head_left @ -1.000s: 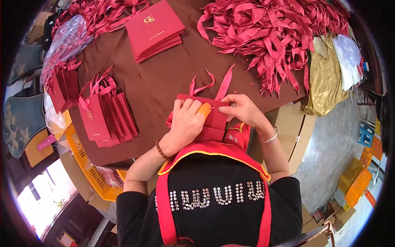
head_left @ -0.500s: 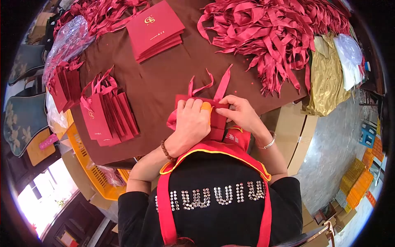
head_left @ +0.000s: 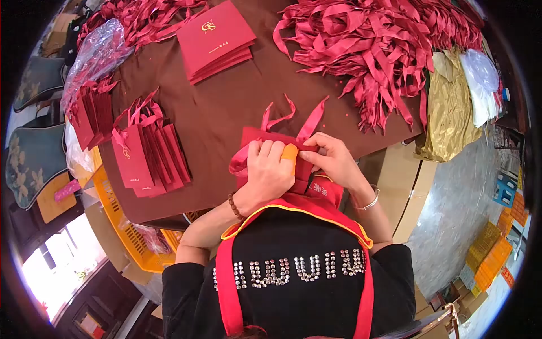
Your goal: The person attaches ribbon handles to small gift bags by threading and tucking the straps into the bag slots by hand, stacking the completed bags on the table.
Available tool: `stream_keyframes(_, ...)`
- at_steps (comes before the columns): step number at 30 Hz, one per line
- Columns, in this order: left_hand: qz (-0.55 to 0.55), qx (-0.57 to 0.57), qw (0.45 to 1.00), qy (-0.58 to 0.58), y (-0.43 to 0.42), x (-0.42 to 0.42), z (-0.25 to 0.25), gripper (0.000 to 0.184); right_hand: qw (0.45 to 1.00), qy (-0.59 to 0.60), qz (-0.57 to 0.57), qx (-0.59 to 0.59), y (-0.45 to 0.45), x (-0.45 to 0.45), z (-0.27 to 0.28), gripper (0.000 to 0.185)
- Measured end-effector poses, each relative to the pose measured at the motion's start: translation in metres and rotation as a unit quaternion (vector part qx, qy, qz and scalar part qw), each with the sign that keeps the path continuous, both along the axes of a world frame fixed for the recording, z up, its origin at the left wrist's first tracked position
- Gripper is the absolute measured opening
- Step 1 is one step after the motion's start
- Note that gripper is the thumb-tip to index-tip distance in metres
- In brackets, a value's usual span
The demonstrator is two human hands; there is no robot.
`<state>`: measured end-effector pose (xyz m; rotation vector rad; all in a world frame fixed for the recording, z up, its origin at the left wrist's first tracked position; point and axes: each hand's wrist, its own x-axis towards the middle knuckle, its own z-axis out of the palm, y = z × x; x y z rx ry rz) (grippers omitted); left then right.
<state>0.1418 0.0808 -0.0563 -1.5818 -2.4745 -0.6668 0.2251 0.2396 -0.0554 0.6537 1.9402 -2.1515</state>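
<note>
A dark red paper gift bag [head_left: 252,135] is held in front of my apron at the table's near edge. My left hand [head_left: 269,171], with an orange cover on one finger, is closed over the bag's top edge. Thumb and fingers of my right hand [head_left: 334,160] pinch at the bag's right side; the exact spot between the fingertips is hidden. Two ends of red ribbon [head_left: 314,120] stick up beyond the bag, and a ribbon loop [head_left: 238,162] bulges out on its left. Both hands cover much of the bag.
On the brown tablecloth [head_left: 226,107] lie a stack of flat red bags [head_left: 217,37], ribboned bags [head_left: 135,158] at the left, and a large ribbon heap [head_left: 361,45]. Gold wrapping [head_left: 450,107] hangs at the right edge. An orange crate [head_left: 127,237] stands below left.
Both hands stay on the bag, with small finger shifts only. My right fingers have curled closer to my left hand, and the upright ribbon end leans further right.
</note>
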Motion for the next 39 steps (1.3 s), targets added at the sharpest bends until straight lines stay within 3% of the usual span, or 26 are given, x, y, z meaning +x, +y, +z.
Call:
stream_keyframes(6, 0.001, -0.006, 0.999, 0.05, -0.004, -0.004, 0.011, 0.016, 0.992, 0.038, 0.031, 0.117, 0.0, 0.002, 0.002, 0.017)
stream_keyframes(9, -0.019, -0.022, 1.0, 0.002, -0.008, -0.015, 0.017, 0.017, 0.976, 0.079, 0.036, 0.199, -0.006, 0.001, 0.0, 0.016)
stream_keyframes(15, -0.036, -0.051, 0.997, -0.051, -0.012, -0.021, 0.014, 0.023, 0.959, 0.149, 0.027, 0.242, -0.011, 0.004, 0.004, 0.015)
stream_keyframes(17, 0.029, -0.001, 0.999, -0.038, -0.003, -0.025, 0.033, 0.022, 0.956, 0.152, 0.021, 0.25, -0.014, 0.005, 0.006, 0.015)
stream_keyframes(26, -0.045, -0.058, 0.995, -0.067, -0.01, -0.039, 0.029, 0.017, 0.945, 0.145, 0.0, 0.294, -0.023, 0.005, 0.012, 0.015)
stream_keyframes(28, -0.059, -0.09, 0.974, -0.198, -0.009, -0.048, 0.036, 0.013, 0.945, 0.149, 0.0, 0.291, -0.024, 0.006, 0.012, 0.015)
stream_keyframes(29, -0.058, -0.09, 0.974, -0.199, -0.007, -0.053, 0.04, 0.013, 0.94, 0.158, -0.002, 0.301, -0.025, 0.006, 0.011, 0.014)
stream_keyframes(31, -0.076, -0.222, 0.927, -0.293, -0.001, -0.068, 0.049, 0.014, 0.935, 0.172, 0.0, 0.31, -0.027, 0.005, 0.011, 0.014)
stream_keyframes(32, -0.09, -0.234, 0.908, -0.335, 0.006, -0.073, 0.055, 0.019, 0.933, 0.165, 0.007, 0.319, -0.027, 0.005, 0.011, 0.014)
stream_keyframes(39, -0.107, -0.341, 0.832, -0.424, 0.034, -0.093, 0.059, 0.022, 0.936, 0.149, 0.018, 0.319, -0.026, 0.005, 0.013, 0.015)
